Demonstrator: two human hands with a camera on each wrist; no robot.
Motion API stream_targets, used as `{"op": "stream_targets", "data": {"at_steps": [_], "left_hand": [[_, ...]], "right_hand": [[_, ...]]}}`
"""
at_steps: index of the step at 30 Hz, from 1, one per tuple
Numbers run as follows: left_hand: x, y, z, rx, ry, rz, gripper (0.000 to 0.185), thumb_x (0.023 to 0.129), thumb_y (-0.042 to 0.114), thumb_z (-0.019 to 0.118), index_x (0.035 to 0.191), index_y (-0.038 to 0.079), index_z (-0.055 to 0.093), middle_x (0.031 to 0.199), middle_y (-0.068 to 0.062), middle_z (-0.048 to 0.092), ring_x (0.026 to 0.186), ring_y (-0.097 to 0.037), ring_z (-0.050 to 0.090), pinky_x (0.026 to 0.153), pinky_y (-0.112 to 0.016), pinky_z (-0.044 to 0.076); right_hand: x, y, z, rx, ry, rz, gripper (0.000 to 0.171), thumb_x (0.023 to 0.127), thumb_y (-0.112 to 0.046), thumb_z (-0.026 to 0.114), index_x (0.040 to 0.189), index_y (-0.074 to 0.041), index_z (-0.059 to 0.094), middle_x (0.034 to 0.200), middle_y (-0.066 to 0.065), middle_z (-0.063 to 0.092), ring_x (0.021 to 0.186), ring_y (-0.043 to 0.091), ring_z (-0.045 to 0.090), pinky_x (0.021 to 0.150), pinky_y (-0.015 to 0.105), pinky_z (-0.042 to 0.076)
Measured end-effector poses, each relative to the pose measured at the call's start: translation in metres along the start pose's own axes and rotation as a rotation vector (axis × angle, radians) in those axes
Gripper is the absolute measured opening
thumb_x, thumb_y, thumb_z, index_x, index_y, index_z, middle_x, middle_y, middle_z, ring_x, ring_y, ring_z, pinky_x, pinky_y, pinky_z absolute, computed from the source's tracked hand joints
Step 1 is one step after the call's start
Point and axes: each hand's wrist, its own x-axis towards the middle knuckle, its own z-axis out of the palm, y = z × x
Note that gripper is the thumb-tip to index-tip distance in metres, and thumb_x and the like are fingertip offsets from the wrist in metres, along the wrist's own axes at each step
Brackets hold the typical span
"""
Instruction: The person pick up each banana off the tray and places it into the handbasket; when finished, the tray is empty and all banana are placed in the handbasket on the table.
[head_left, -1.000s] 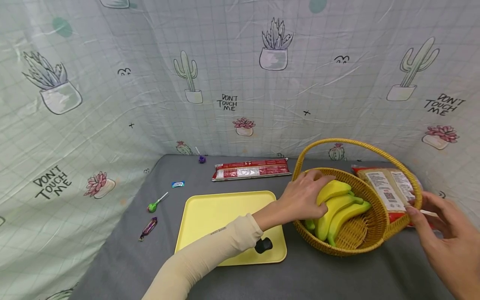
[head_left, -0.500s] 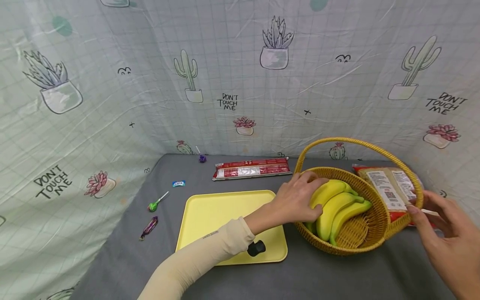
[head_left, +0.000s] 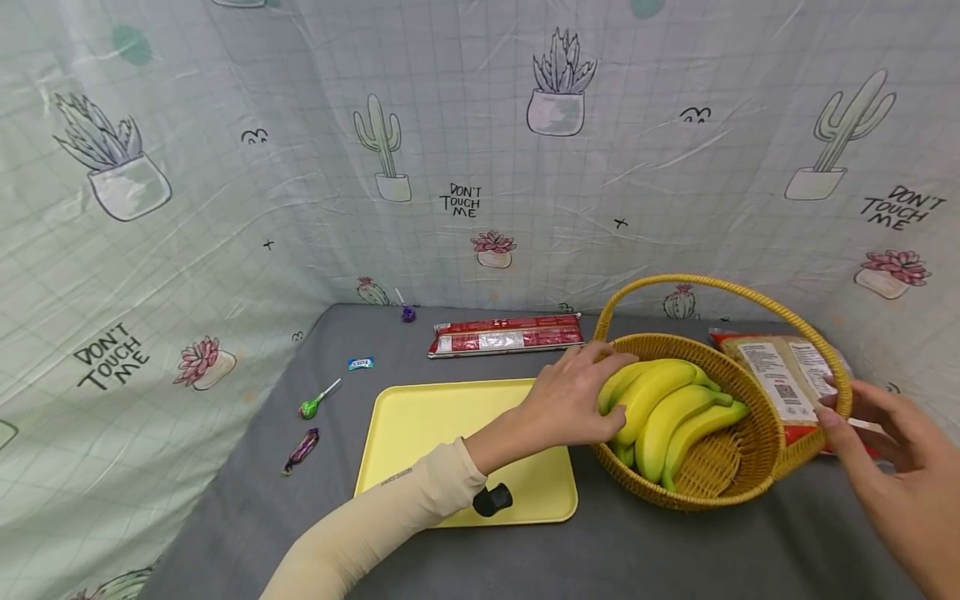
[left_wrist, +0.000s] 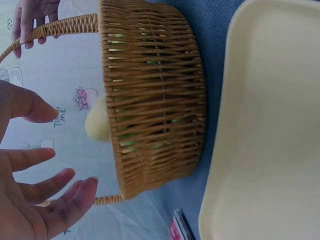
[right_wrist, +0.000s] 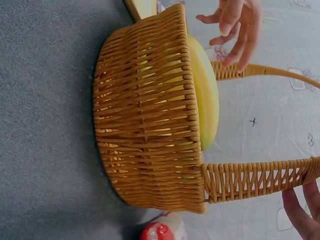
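A wicker basket [head_left: 697, 502] with a tall arched handle stands at the right of the table, holding a bunch of bananas [head_left: 667, 417]. My left hand [head_left: 573, 396] hovers at the basket's left rim beside the bananas. In the left wrist view its fingers [left_wrist: 42, 192] are spread, with nothing between thumb and fingers. My right hand [head_left: 896, 475] holds the right side of the handle [right_wrist: 252, 177], thumb in front and fingers behind. The right wrist view shows only some of its fingertips [right_wrist: 300, 212] on the handle.
A yellow tray [head_left: 420, 433] lies left of the basket, under my left forearm. Behind are a red packet [head_left: 506, 336] and, to the right, a red-edged bag [head_left: 780, 375]. Lollipops [head_left: 309, 408] and wrapped sweets [head_left: 302, 450] lie at the left. A patterned curtain [head_left: 450, 125] surrounds the table.
My left hand has drawn back leftward from over the bananas to the basket's left rim, uncovering more of the bunch. My right hand stays on the handle.
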Motion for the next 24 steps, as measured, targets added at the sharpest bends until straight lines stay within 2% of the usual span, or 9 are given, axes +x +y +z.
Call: {"op": "stream_targets", "data": {"at_steps": [2, 5, 10, 13, 16, 19, 21, 24], "left_hand": [[-0.003, -0.002, 0.0, 0.004, 0.003, -0.005, 0.062, 0.092, 0.033, 0.07, 0.152, 0.026, 0.058, 0.143, -0.001, 0.056, 0.119, -0.018, 0.056, 0.071, -0.036, 0.053], [-0.006, -0.005, -0.002, -0.003, 0.009, -0.016, 0.062, 0.092, 0.033, 0.07, 0.152, 0.025, 0.058, 0.143, -0.002, 0.056, 0.122, -0.019, 0.055, 0.072, -0.037, 0.054], [-0.012, -0.012, -0.008, -0.034, 0.034, -0.012, 0.061, 0.093, 0.032, 0.071, 0.152, 0.023, 0.059, 0.142, -0.003, 0.056, 0.118, -0.02, 0.055, 0.071, -0.034, 0.052], [-0.019, -0.021, -0.014, -0.054, 0.056, 0.008, 0.06, 0.094, 0.033, 0.071, 0.152, 0.022, 0.059, 0.142, -0.003, 0.057, 0.122, -0.021, 0.054, 0.082, -0.037, 0.054], [-0.028, -0.032, -0.019, -0.069, 0.074, 0.027, 0.061, 0.096, 0.04, 0.073, 0.152, 0.022, 0.058, 0.144, -0.004, 0.055, 0.131, -0.022, 0.052, 0.098, -0.043, 0.05], [-0.039, -0.042, -0.024, -0.076, 0.09, 0.034, 0.065, 0.096, 0.049, 0.074, 0.153, 0.022, 0.057, 0.149, -0.004, 0.053, 0.137, -0.022, 0.05, 0.105, -0.048, 0.046], [-0.047, -0.049, -0.027, -0.073, 0.101, 0.026, 0.068, 0.095, 0.053, 0.075, 0.153, 0.022, 0.057, 0.152, -0.003, 0.051, 0.139, -0.022, 0.049, 0.108, -0.05, 0.044], [-0.057, -0.056, -0.032, -0.063, 0.116, 0.015, 0.072, 0.094, 0.056, 0.074, 0.154, 0.022, 0.056, 0.156, -0.001, 0.049, 0.143, -0.022, 0.046, 0.111, -0.052, 0.04]], "right_hand": [[0.0, 0.0, -0.001, 0.0, -0.002, 0.0, 0.048, 0.102, -0.007, 0.07, 0.148, -0.004, 0.059, 0.118, -0.022, 0.052, 0.098, -0.009, 0.051, 0.072, 0.003, 0.042], [0.002, -0.002, -0.004, 0.019, 0.012, -0.028, 0.048, 0.101, -0.004, 0.07, 0.149, -0.005, 0.059, 0.121, -0.021, 0.053, 0.101, -0.007, 0.052, 0.077, 0.004, 0.042], [0.014, -0.014, -0.014, 0.029, 0.058, -0.103, 0.048, 0.102, 0.001, 0.066, 0.149, -0.008, 0.061, 0.117, -0.023, 0.054, 0.108, -0.003, 0.05, 0.087, 0.004, 0.037], [0.022, -0.025, -0.017, 0.0, 0.076, -0.126, 0.05, 0.103, 0.0, 0.066, 0.151, -0.014, 0.06, 0.122, -0.026, 0.053, 0.112, -0.005, 0.048, 0.094, 0.006, 0.036], [0.027, -0.038, -0.017, -0.02, 0.091, -0.197, 0.052, 0.101, 0.002, 0.067, 0.15, -0.014, 0.061, 0.132, -0.023, 0.054, 0.12, -0.005, 0.048, 0.102, 0.01, 0.036], [0.03, -0.055, -0.017, -0.074, 0.089, -0.29, 0.049, 0.101, 0.0, 0.068, 0.148, -0.008, 0.062, 0.145, -0.004, 0.057, 0.136, 0.007, 0.046, 0.108, 0.012, 0.031], [0.032, -0.066, -0.018, -0.115, 0.079, -0.354, 0.046, 0.102, -0.009, 0.067, 0.148, -0.003, 0.061, 0.15, 0.011, 0.054, 0.142, 0.023, 0.044, 0.113, 0.019, 0.027], [0.034, -0.081, -0.018, -0.142, 0.065, -0.429, 0.051, 0.102, -0.027, 0.066, 0.146, -0.001, 0.062, 0.149, 0.025, 0.051, 0.14, 0.042, 0.043, 0.118, 0.029, 0.024]]}}
